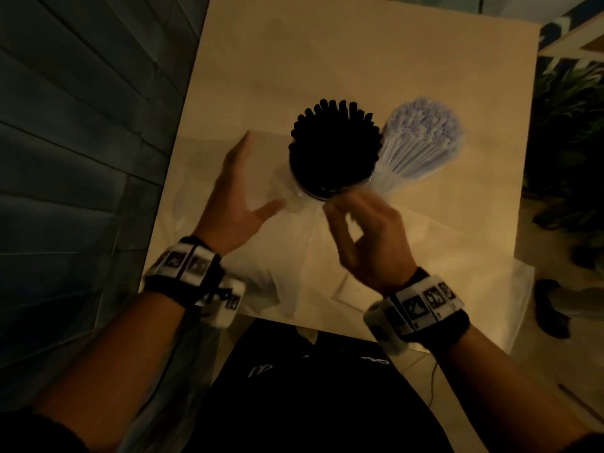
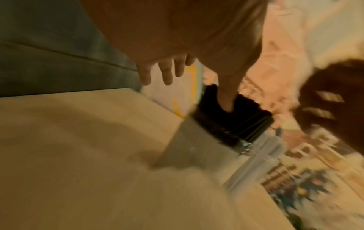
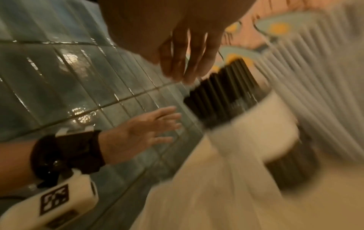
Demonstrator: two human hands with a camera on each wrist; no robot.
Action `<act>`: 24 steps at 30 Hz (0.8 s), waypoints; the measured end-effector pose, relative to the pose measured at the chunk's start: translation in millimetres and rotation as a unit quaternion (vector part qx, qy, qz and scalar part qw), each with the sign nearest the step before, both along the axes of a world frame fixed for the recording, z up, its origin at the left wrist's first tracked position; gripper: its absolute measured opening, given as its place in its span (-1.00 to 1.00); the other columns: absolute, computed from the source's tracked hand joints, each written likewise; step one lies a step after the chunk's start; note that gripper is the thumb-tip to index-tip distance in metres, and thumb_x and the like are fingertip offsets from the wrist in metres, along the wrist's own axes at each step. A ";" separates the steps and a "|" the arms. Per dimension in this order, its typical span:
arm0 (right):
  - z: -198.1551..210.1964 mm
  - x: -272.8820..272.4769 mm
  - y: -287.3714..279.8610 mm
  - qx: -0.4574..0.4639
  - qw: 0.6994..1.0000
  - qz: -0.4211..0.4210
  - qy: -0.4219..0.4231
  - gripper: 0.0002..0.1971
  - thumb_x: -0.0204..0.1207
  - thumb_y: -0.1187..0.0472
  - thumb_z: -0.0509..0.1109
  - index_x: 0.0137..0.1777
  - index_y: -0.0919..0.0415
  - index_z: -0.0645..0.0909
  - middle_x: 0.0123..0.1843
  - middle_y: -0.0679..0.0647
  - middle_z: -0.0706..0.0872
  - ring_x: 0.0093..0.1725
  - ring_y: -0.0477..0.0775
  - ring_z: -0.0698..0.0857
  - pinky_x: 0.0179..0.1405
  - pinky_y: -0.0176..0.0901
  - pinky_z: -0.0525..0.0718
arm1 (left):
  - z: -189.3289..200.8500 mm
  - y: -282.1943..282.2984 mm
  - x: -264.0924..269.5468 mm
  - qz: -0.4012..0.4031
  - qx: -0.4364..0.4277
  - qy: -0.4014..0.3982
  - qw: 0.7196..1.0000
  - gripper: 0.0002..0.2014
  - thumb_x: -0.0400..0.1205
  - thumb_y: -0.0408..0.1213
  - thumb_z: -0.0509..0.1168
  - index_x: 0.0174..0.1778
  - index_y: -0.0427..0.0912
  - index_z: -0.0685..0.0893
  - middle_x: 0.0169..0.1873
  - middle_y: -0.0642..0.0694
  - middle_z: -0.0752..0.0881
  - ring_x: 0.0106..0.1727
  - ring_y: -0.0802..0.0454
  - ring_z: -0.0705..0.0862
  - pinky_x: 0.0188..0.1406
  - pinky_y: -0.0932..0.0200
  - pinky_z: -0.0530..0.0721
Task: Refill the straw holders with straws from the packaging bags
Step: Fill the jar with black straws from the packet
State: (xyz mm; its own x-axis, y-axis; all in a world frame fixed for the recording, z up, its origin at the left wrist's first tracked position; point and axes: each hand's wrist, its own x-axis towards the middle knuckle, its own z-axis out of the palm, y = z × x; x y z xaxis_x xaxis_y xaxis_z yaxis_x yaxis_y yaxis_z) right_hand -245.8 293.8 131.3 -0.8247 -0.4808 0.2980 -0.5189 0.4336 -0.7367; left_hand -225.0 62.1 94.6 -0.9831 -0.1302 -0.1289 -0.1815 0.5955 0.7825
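A bundle of black straws [image 1: 333, 148] stands upright in a clear holder [image 1: 310, 192] at the table's middle. Touching it on the right, a bundle of pale straws [image 1: 421, 138] stands in its own holder. My left hand [image 1: 258, 173] hovers open just left of the black straws, fingers spread and holding nothing. My right hand [image 1: 330, 207] is at the near side of the black holder, fingertips together on the edge of a clear packaging bag [image 1: 294, 263]. In the right wrist view my right hand's fingertips [image 3: 181, 76] hang by the black straws [image 3: 222, 96]. The wrist views are blurred.
Clear bags lie crumpled over the beige table [image 1: 327, 60] between me and the holders. A dark tiled wall [image 1: 81, 142] runs close along the left. Dark plants [image 1: 568, 132] stand to the right of the table.
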 end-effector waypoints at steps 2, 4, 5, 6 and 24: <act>-21.7 19.1 6.0 0.078 0.991 0.034 -0.106 -0.79 0.67 0.22 0.28 -0.20 0.21 0.59 -0.29 0.04 0.61 -0.35 0.04 0.56 -0.33 -0.13 0.53 | -15.4 -23.7 39.9 0.118 -0.009 0.006 0.993 -0.23 0.54 -0.30 0.51 0.61 -0.20 0.27 0.52 -0.15 0.45 0.49 -0.01 0.48 0.45 0.11 0.46; -52.6 35.8 7.4 0.170 0.964 0.065 -0.195 -0.80 0.66 0.19 0.27 -0.20 0.17 0.61 -0.26 0.03 0.67 -0.33 0.08 0.62 -0.30 -0.03 0.61 | -42.7 -43.7 87.4 0.260 -0.045 -0.017 0.965 -0.51 0.54 -0.40 0.43 0.38 -0.28 0.47 0.23 -0.20 0.61 0.23 -0.14 0.62 0.21 -0.06 0.62; -66.5 42.7 6.0 0.182 0.954 0.072 -0.227 -0.82 0.65 0.22 0.26 -0.15 0.16 0.66 -0.20 0.05 0.73 -0.27 0.12 0.67 -0.23 0.01 0.66 | -60.7 -52.6 112.3 0.316 -0.065 -0.057 0.945 -0.62 0.49 -0.37 0.39 0.21 -0.33 0.53 0.04 -0.22 0.61 0.10 -0.24 0.65 0.06 -0.16 0.64; -77.9 47.8 2.3 0.174 0.950 0.069 -0.249 -0.83 0.64 0.26 0.27 -0.07 0.18 0.71 -0.12 0.08 0.77 -0.19 0.14 0.71 -0.14 0.02 0.70 | -77.6 -58.8 135.7 0.353 -0.076 -0.122 0.925 -0.69 0.43 -0.32 0.34 0.04 -0.39 0.55 -0.11 -0.23 0.57 0.01 -0.34 0.66 -0.05 -0.23 0.61; -217.3 68.5 -109.5 0.428 0.814 0.243 -0.308 -0.25 0.61 -0.08 0.33 0.72 0.08 0.10 0.74 0.04 0.12 0.68 0.24 0.17 0.57 0.14 0.28 | -114.3 -4.2 129.8 0.453 0.271 -0.304 0.793 -0.93 0.54 -0.49 0.31 -0.16 -0.27 0.67 -0.07 -0.36 0.72 -0.12 -0.25 0.71 0.07 -0.17 0.75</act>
